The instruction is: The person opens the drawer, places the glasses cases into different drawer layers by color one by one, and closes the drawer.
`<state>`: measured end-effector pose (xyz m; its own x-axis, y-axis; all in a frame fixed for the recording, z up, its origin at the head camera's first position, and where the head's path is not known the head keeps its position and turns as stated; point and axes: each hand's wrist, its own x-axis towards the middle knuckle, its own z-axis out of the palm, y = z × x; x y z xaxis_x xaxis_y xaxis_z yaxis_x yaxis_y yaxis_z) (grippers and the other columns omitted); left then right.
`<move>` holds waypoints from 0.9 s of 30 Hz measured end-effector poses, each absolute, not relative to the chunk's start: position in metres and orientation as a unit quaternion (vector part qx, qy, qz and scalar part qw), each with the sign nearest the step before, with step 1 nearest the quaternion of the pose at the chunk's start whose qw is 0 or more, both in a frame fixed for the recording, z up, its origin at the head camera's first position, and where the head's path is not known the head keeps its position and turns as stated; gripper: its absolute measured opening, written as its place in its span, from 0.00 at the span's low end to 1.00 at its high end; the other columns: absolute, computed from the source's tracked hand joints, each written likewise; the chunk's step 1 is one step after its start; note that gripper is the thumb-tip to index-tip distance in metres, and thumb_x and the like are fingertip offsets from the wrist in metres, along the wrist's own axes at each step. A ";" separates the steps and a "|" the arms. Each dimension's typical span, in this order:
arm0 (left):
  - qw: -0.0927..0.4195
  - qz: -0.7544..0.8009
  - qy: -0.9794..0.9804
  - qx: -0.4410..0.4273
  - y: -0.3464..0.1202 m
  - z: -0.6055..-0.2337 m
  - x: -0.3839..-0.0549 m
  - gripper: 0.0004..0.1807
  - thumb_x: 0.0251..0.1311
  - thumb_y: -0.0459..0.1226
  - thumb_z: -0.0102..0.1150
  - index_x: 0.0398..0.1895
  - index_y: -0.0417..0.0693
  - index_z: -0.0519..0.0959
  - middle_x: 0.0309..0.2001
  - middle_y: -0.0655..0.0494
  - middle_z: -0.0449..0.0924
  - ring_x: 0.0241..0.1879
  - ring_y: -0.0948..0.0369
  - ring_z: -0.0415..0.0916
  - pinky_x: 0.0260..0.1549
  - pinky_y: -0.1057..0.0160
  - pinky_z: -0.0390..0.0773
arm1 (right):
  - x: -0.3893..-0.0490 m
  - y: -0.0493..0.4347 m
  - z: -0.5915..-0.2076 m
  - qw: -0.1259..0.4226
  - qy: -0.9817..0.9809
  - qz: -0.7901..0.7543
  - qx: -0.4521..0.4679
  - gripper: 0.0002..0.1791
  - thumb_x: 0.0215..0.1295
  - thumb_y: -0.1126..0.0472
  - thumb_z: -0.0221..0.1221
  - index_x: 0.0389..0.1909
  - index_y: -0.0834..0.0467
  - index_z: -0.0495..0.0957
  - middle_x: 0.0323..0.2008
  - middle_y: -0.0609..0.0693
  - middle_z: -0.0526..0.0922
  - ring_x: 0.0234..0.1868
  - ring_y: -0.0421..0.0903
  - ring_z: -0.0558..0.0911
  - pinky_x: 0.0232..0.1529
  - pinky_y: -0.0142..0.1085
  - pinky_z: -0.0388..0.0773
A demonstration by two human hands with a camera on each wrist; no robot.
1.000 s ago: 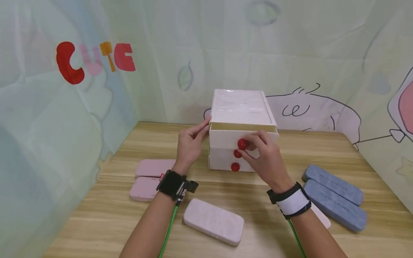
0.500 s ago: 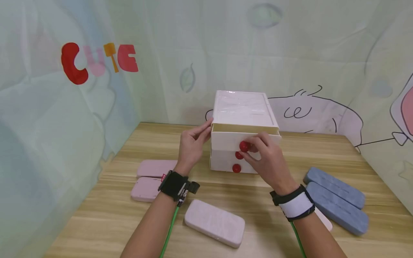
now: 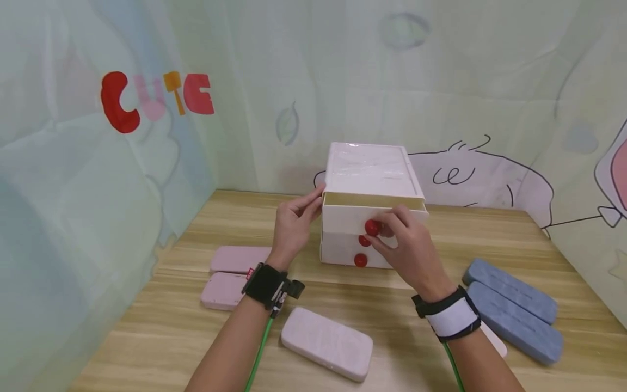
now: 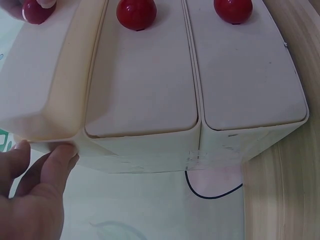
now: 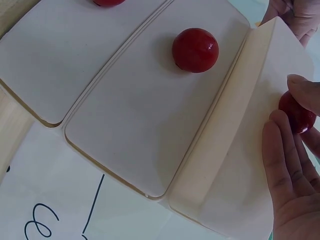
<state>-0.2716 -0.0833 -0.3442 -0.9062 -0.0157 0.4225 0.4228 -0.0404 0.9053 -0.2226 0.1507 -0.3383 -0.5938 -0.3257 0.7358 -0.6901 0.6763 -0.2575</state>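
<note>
A white drawer box [image 3: 374, 171] with three stacked drawers stands toward the back of the table. Its top drawer [image 3: 343, 219] is pulled partly out, leaving a gap under the box's lid. My right hand [image 3: 409, 247] pinches the red round knob [image 5: 298, 114] of that top drawer between thumb and fingers. On the box's left side rest the fingertips of my left hand [image 3: 294, 226], close to the top drawer's edge [image 4: 65, 142]. The middle drawer [image 4: 145, 75] and bottom drawer [image 4: 250, 70] sit flush, each with a red knob. What the drawers hold is hidden.
Two pink oblong cases [image 3: 222, 288] lie left, partly behind my left wrist. A pale pinkish case [image 3: 327, 343] lies in front. On the right are two blue cases [image 3: 514, 321] and a white one [image 3: 493, 338] partly under my right wrist. Printed cloth walls surround the table.
The top drawer has come slightly further out, with my right hand still on its knob. My left hand stays at the box's side. The head view has shifted a little.
</note>
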 end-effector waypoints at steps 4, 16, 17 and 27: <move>0.156 -0.703 -0.677 -0.150 -0.083 -0.346 -0.271 0.18 0.70 0.32 0.58 0.62 0.48 0.81 0.63 0.50 0.80 0.61 0.59 0.81 0.55 0.70 0.80 | -0.222 0.151 -0.340 0.339 -0.849 0.269 0.304 0.26 0.46 0.69 0.79 0.48 0.62 0.82 0.41 0.52 0.80 0.37 0.44 0.82 0.39 0.38 0.87; 0.162 -0.702 -0.677 -0.153 -0.083 -0.344 -0.270 0.18 0.70 0.32 0.59 0.61 0.48 0.81 0.62 0.49 0.81 0.61 0.58 0.81 0.54 0.69 0.81 | -0.221 0.153 -0.336 0.333 -0.849 0.266 0.312 0.26 0.46 0.69 0.79 0.48 0.61 0.81 0.42 0.53 0.79 0.38 0.44 0.83 0.39 0.38 0.87; 0.163 -0.701 -0.678 -0.152 -0.082 -0.343 -0.270 0.18 0.70 0.32 0.59 0.61 0.48 0.81 0.62 0.49 0.81 0.60 0.58 0.81 0.54 0.69 0.81 | -0.221 0.153 -0.336 0.332 -0.849 0.266 0.313 0.26 0.46 0.69 0.79 0.48 0.61 0.81 0.42 0.53 0.79 0.38 0.44 0.83 0.39 0.38 0.88; 0.166 -0.697 -0.680 -0.155 -0.082 -0.344 -0.271 0.19 0.69 0.32 0.59 0.61 0.50 0.81 0.62 0.51 0.81 0.60 0.59 0.81 0.54 0.69 0.81 | -0.221 0.154 -0.334 0.324 -0.851 0.266 0.318 0.26 0.45 0.69 0.79 0.47 0.60 0.81 0.42 0.53 0.80 0.38 0.45 0.84 0.39 0.37 0.88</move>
<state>-0.2710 -0.0819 -0.3443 -0.8971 -0.0208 0.4413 0.4417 -0.0202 0.8969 -0.2207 0.1536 -0.3336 -0.5883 -0.3680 0.7201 -0.7127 0.6566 -0.2467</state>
